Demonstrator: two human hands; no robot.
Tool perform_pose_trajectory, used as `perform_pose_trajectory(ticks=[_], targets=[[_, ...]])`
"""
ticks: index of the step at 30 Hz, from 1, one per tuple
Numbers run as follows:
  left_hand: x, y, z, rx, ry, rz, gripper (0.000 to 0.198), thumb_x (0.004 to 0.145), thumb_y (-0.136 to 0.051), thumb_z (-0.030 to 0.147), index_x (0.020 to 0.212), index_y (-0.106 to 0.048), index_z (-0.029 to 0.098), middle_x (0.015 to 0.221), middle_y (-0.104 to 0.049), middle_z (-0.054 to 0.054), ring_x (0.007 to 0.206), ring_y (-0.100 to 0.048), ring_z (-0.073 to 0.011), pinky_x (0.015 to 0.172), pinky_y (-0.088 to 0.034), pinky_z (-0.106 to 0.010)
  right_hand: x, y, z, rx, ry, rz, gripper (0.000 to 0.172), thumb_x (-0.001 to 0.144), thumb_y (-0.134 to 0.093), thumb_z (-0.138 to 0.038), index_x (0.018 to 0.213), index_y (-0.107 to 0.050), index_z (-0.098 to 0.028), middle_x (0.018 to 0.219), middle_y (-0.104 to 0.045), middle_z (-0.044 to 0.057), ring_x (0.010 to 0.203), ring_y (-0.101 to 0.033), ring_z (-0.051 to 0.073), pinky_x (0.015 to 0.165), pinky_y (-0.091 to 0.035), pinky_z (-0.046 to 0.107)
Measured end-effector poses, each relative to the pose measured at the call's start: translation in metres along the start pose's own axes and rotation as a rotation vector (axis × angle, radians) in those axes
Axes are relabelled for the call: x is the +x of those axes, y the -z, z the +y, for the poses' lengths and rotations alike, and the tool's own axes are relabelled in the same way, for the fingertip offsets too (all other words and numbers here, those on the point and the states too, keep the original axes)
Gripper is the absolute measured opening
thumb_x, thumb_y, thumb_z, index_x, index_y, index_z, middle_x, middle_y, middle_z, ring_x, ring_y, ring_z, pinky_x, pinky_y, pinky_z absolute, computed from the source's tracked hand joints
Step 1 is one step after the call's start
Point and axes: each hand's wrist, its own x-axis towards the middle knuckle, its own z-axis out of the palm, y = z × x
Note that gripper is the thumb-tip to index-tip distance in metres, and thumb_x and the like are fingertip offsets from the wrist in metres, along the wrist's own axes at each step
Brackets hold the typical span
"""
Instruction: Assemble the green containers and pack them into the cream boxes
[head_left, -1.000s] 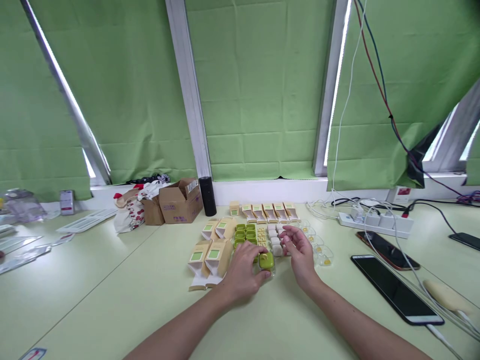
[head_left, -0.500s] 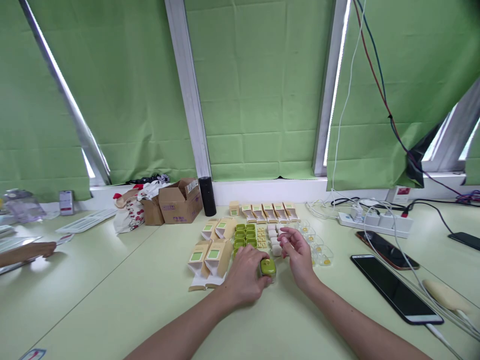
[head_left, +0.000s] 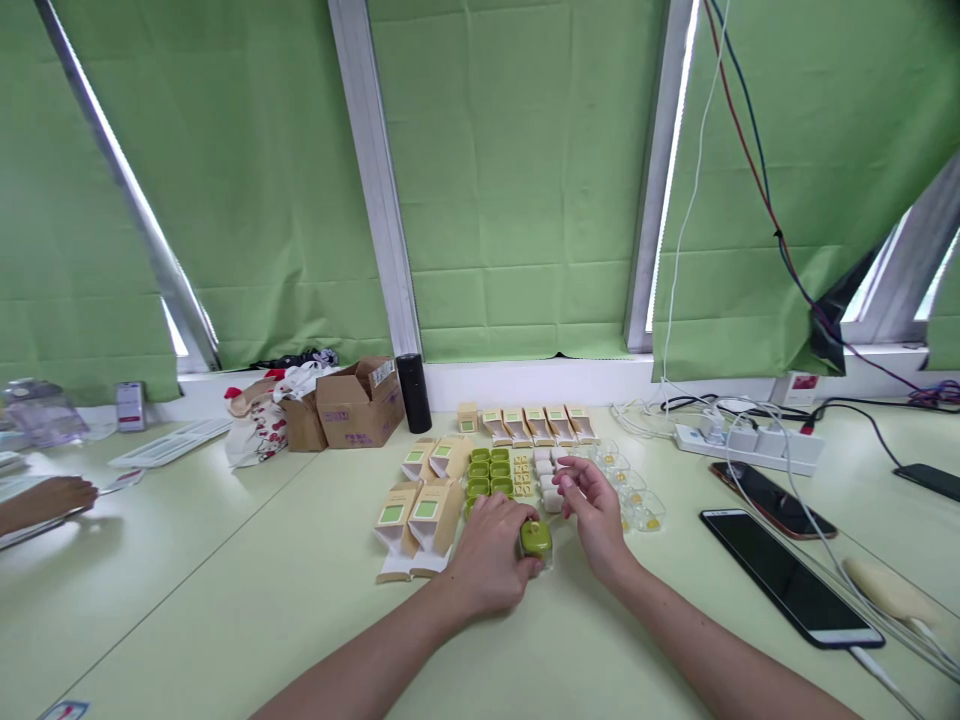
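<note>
pale table (head_left: pixel 225 620) filled the lower part of the view, and two bare forearms (head_left: pixel 360 655) came in over it from the bottom, slanting toward each other. a phone (head_left: pixel 787 575) lay on the right, with a white cable at its near end. the green-lidded box (head_left: pixel 535 539) was at the fingertips of the left hand (head_left: pixel 491 555), pinched between the thumb on its near side and the index finger on its far side; the other fingers were mostly hidden, so their state could not be told. the left hand lay low, its back upward. the right hand (head_left: pixel 596 515) hung right of the box and apart from it, fingers loosely curved and parted from the thumb. white blocks (head_left: pixel 551 499) stood just beside its fingertips, with clear cups (head_left: pixel 649 515) to its right. green tubs (head_left: pixel 490 472) stood in rows beyond the left hand, small yellow pieces (head_left: pixel 523 475) between them and the blocks, and cartons (head_left: pixel 435 510) to their left. another person's hand (head_left: pixel 60 495) showed at far left. farther back were a power strip (head_left: pixel 750 448), a cardboard box (head_left: pixel 360 408) and a black cylinder (head_left: pixel 414 393), with green blinds (head_left: pixel 517 180) behind.
</note>
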Motion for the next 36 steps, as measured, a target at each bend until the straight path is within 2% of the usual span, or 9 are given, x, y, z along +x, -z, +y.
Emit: perform_pose_trajectory(ticks=[4,7,10,14,19,25,29,32,36], targets=[[-0.001,0.002,-0.004,0.010,-0.024,0.059,0.051,0.077,-0.084,0.041,0.122,-0.066,0.025,0.115,-0.071,-0.012,0.110,-0.058,-0.0370,0.092,-0.042,-0.048,0.000,0.001,0.000,0.009,-0.003,0.002,0.042,0.082,-0.079,-0.054,0.107,-0.071,-0.022,0.085,-0.068,0.003,0.059,-0.050,0.014,0.053,-0.044,0.028],[0.003,0.008,-0.009,-0.008,-0.035,0.145,0.041,0.090,-0.070,0.048,0.123,-0.066,0.024,0.116,-0.070,-0.012,0.111,-0.057,-0.0356,0.094,-0.043,-0.049,0.001,0.001,0.000,0.012,0.005,0.019,0.042,0.082,-0.079,-0.055,0.106,-0.071,-0.022,0.085,-0.068,0.003,0.063,-0.053,0.016,0.053,-0.045,0.028],[0.012,0.019,-0.018,-0.010,0.021,0.256,0.028,0.101,-0.055,0.042,0.117,-0.067,0.023,0.116,-0.071,-0.012,0.114,-0.057,-0.0342,0.096,-0.044,-0.049,0.003,0.002,0.000,0.011,0.003,0.036,0.041,0.083,-0.078,-0.056,0.106,-0.071,-0.023,0.088,-0.069,0.004,0.068,-0.058,0.018,0.053,-0.046,0.028],[0.034,0.034,-0.034,0.062,0.021,0.296,0.025,0.099,-0.055,0.030,0.119,-0.068,0.024,0.118,-0.072,-0.011,0.121,-0.053,-0.0353,0.102,-0.042,-0.052,0.004,0.002,0.000,0.006,-0.015,0.048,0.042,0.082,-0.078,-0.058,0.105,-0.071,-0.023,0.086,-0.069,0.004,0.069,-0.059,0.019,0.051,-0.046,0.027],[0.078,0.046,-0.065,0.239,0.044,0.081,0.038,0.097,-0.052,0.029,0.131,-0.065,0.021,0.141,-0.061,-0.016,0.134,-0.044,-0.0383,0.110,-0.038,-0.055,0.003,0.000,0.001,0.007,-0.015,0.044,0.043,0.081,-0.078,-0.058,0.103,-0.072,-0.022,0.083,-0.069,0.004,0.067,-0.057,0.018,0.050,-0.044,0.026],[0.128,0.043,-0.098,0.318,0.054,-0.089,0.028,0.097,-0.051,0.033,0.110,-0.074,0.022,0.142,-0.061,-0.015,0.134,-0.046,-0.0394,0.111,-0.035,-0.059,0.003,0.001,0.001,0.001,-0.032,0.044,0.043,0.080,-0.079,-0.060,0.102,-0.073,-0.022,0.082,-0.069,0.004,0.065,-0.056,0.017,0.050,-0.045,0.027],[0.151,0.031,-0.109,0.349,0.085,-0.166,0.041,0.106,-0.041,0.041,0.095,-0.076,0.022,0.134,-0.067,-0.013,0.134,-0.048,-0.0384,0.111,-0.036,-0.061,0.004,0.001,0.001,0.000,-0.023,0.044,0.044,0.080,-0.079,-0.061,0.101,-0.074,-0.022,0.081,-0.069,0.004,0.065,-0.056,0.017,0.050,-0.045,0.027],[0.164,0.019,-0.115,0.367,0.112,-0.193,0.037,0.107,-0.046,0.044,0.105,-0.076,0.022,0.132,-0.068,-0.013,0.135,-0.050,-0.0370,0.113,-0.038,-0.062,0.005,0.001,0.002,-0.009,-0.022,0.037,0.044,0.080,-0.078,-0.061,0.101,-0.074,-0.022,0.081,-0.068,0.004,0.064,-0.055,0.017,0.050,-0.045,0.027],[0.173,0.007,-0.119,0.387,0.132,-0.192,0.039,0.102,-0.066,0.042,0.132,-0.064,0.018,0.139,-0.064,-0.012,0.124,-0.064,-0.0290,0.106,-0.054,-0.054,0.006,0.002,0.004,0.000,-0.034,0.034,0.044,0.080,-0.079,-0.060,0.101,-0.074,-0.022,0.082,-0.069,0.004,0.065,-0.057,0.017,0.050,-0.046,0.026]])
